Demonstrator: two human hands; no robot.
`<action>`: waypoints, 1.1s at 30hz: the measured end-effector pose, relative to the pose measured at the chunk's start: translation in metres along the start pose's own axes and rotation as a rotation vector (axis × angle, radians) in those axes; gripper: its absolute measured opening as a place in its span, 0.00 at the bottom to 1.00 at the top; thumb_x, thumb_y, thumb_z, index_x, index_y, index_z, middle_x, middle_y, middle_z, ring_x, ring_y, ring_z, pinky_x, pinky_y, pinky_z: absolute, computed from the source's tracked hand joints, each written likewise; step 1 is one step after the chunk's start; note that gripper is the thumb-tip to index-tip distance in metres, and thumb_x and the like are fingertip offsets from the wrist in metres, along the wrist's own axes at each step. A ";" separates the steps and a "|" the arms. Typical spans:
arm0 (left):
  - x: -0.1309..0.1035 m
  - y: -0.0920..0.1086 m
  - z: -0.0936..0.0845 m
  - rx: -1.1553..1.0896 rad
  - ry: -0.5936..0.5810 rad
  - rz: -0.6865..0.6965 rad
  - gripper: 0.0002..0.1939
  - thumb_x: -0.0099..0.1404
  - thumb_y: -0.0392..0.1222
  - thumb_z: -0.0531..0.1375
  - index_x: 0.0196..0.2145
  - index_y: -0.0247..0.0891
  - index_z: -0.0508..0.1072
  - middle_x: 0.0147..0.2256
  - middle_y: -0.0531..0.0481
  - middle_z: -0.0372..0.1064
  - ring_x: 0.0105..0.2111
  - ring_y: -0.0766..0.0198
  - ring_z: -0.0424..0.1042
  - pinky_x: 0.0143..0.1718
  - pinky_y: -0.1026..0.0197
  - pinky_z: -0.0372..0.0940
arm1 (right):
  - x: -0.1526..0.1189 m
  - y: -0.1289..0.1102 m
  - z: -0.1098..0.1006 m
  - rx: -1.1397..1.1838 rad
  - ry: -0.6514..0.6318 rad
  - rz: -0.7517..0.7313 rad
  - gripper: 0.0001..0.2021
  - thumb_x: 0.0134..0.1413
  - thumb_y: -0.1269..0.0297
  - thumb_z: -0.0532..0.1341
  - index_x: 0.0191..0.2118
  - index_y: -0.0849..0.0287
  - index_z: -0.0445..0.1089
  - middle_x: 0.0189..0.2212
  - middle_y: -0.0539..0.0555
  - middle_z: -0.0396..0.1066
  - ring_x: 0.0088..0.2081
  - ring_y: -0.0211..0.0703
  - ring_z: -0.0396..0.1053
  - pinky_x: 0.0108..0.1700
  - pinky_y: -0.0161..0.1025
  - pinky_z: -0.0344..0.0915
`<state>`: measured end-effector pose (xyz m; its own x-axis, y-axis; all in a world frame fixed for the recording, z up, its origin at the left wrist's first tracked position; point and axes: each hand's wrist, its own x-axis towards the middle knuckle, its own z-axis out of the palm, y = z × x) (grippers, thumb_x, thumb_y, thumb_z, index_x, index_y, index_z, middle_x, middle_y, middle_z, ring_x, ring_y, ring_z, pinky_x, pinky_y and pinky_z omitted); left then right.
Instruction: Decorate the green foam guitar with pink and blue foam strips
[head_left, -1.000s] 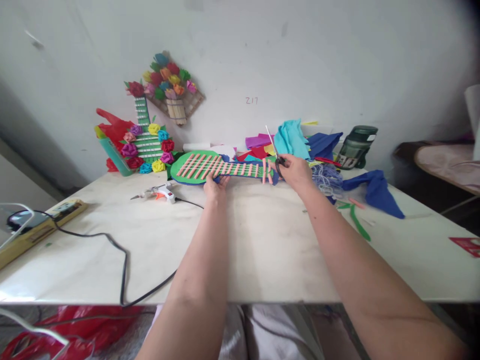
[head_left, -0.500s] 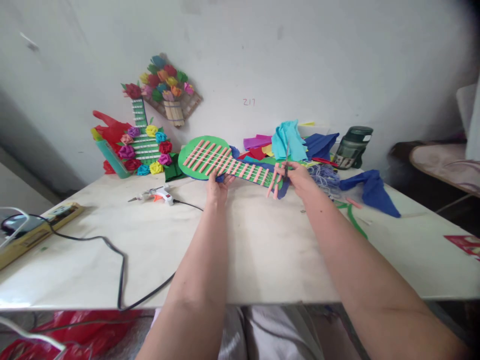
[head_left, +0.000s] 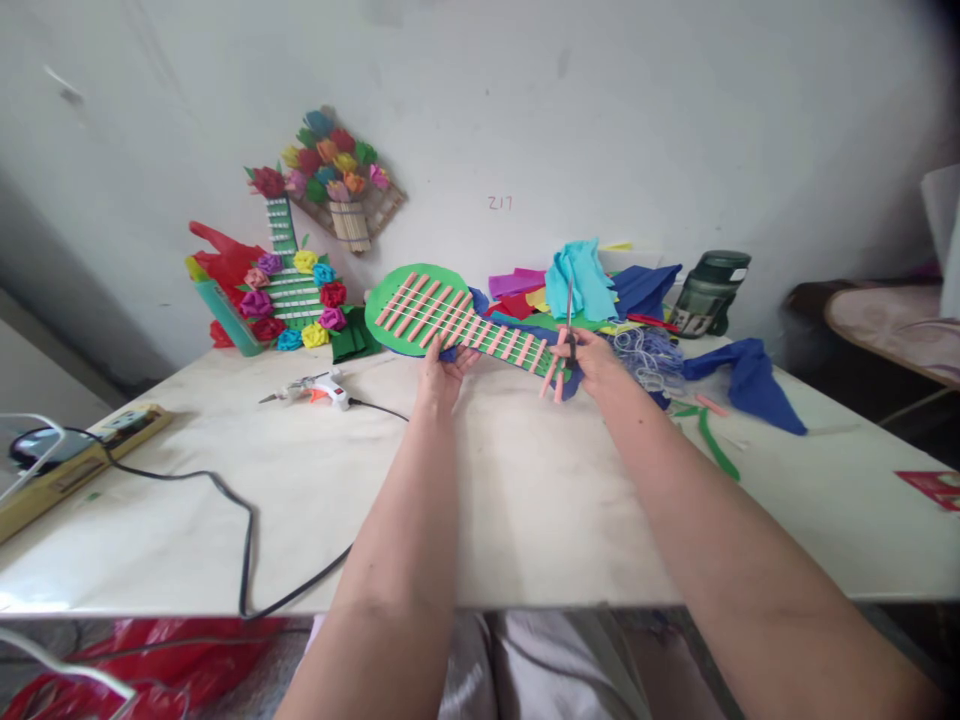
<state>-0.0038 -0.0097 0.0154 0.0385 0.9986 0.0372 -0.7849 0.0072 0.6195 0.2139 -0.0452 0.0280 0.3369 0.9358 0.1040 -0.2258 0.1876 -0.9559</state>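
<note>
Since a second ago, the guitar point(head_left: 452, 322) has swung round and slid a little to the right, so that its neck now slopes down toward the right, with its round green body higher. From my distant seat I see it near the back of the desk point(head_left: 540, 500), though I cannot tell whether it touches the top. My left grip point(head_left: 444, 378) is closed on its lower edge, thumb over the front. My right grip point(head_left: 598, 360) is closed round the scissors point(head_left: 570, 345), blades up, at the neck's end; I cannot tell whether it also bears the neck. Pale and bare at the front, the desk carries a glue gun point(head_left: 328, 388) on the left, its black cord point(head_left: 250, 515) looping near the front edge, and a power strip point(head_left: 86, 462) at the far left. A flowered guitar point(head_left: 295, 297) stands against the grey wall point(head_left: 600, 120), with a bouquet point(head_left: 351, 225) hung above and a green bottle point(head_left: 230, 315) leaning beside it. To the right I see turquoise paper point(head_left: 577, 280), tangled yarn point(head_left: 645, 355), a tumbler point(head_left: 712, 295), blue paper point(head_left: 757, 385) and a red card point(head_left: 930, 489). Under the desk's left side lies a red bag point(head_left: 154, 655).
</note>
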 end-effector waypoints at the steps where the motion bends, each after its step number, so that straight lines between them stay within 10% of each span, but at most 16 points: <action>1: 0.000 0.000 -0.001 0.006 -0.006 -0.017 0.19 0.64 0.50 0.50 0.41 0.32 0.71 0.24 0.44 0.70 0.29 0.59 0.74 0.39 0.53 0.68 | 0.000 0.001 0.000 0.005 0.009 0.000 0.20 0.23 0.76 0.65 0.32 0.58 0.68 0.19 0.39 0.61 0.21 0.30 0.62 0.24 0.29 0.63; 17: 0.006 0.004 -0.014 0.172 0.310 0.084 0.22 0.63 0.51 0.54 0.47 0.32 0.68 0.29 0.42 0.72 0.27 0.57 0.74 0.31 0.55 0.69 | 0.004 0.001 -0.016 -0.053 0.051 0.047 0.17 0.24 0.76 0.62 0.29 0.59 0.66 0.20 0.41 0.64 0.21 0.31 0.63 0.23 0.30 0.61; 33: 0.003 0.005 -0.017 0.248 0.143 0.061 0.17 0.66 0.46 0.50 0.49 0.33 0.64 0.25 0.45 0.72 0.23 0.63 0.73 0.30 0.61 0.69 | 0.014 0.005 -0.027 -0.188 0.149 -0.122 0.18 0.27 0.65 0.66 0.32 0.59 0.68 0.25 0.45 0.66 0.26 0.35 0.65 0.27 0.33 0.63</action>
<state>-0.0176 -0.0055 0.0052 -0.1056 0.9942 -0.0191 -0.6071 -0.0492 0.7931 0.2422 -0.0389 0.0170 0.4853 0.8528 0.1929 -0.0064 0.2241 -0.9745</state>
